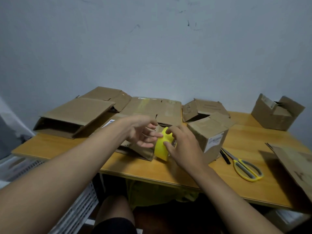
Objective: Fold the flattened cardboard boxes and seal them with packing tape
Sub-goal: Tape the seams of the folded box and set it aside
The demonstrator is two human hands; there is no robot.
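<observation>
A yellow roll of packing tape [161, 149] stands on edge near the front of the wooden table [168, 171]. My right hand [182, 144] grips the roll from the right, fingers curled over its top. My left hand [143, 132] hovers just left of it, its fingers loosely spread and the tips touching the roll's upper edge. Behind the hands lies a flattened cardboard box [152, 107]. A small folded box [209, 137] with a white label stands directly right of my right hand.
A half-open large box [74, 115] lies at the left. Small boxes stand at the back [202, 108] and at the far right [276, 112]. Yellow-handled scissors [244, 168] and a dark pen [225, 157] lie right of the labelled box. Another cardboard piece [293, 162] overhangs the right edge.
</observation>
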